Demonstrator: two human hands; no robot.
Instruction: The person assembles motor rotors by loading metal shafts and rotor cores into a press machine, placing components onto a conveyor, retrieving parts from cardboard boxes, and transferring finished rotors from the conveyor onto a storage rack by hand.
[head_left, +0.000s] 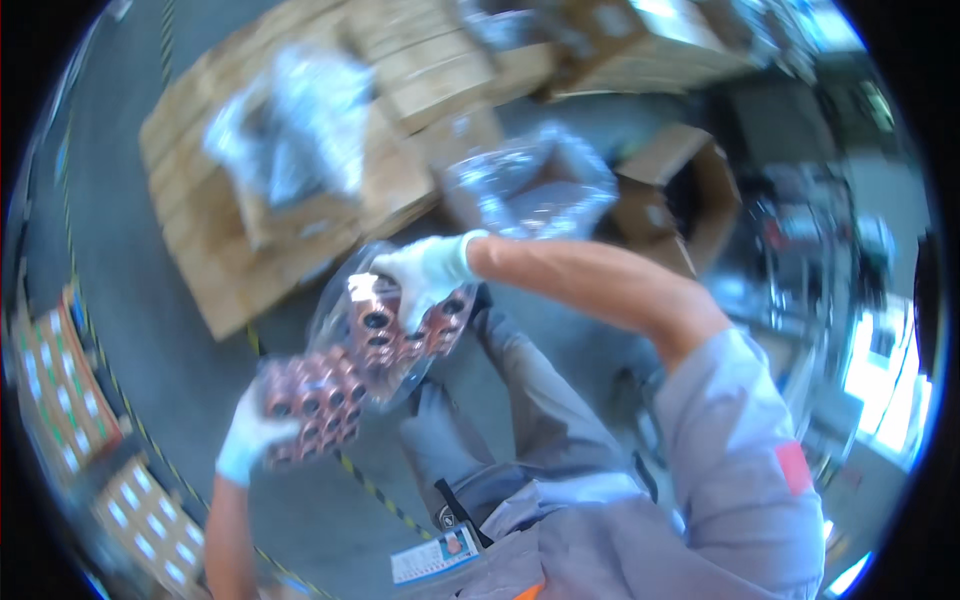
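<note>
My left hand, in a white glove, grips the left edge of a block of copper-coloured, round-holed parts set in rows. Held out from the right, my right hand, also gloved, has its fingers closed over a second group of similar copper parts. Clear plastic surrounds that second group; blur hides whether it is a bag or a tray. The two groups sit side by side in front of my legs, almost touching, and I cannot tell whether they are joined.
Stacked cardboard boxes stand ahead, with crumpled clear plastic on top. Nearer the middle is an open box lined with clear plastic. An open brown carton stands right of it. More cartons lie at far left.
</note>
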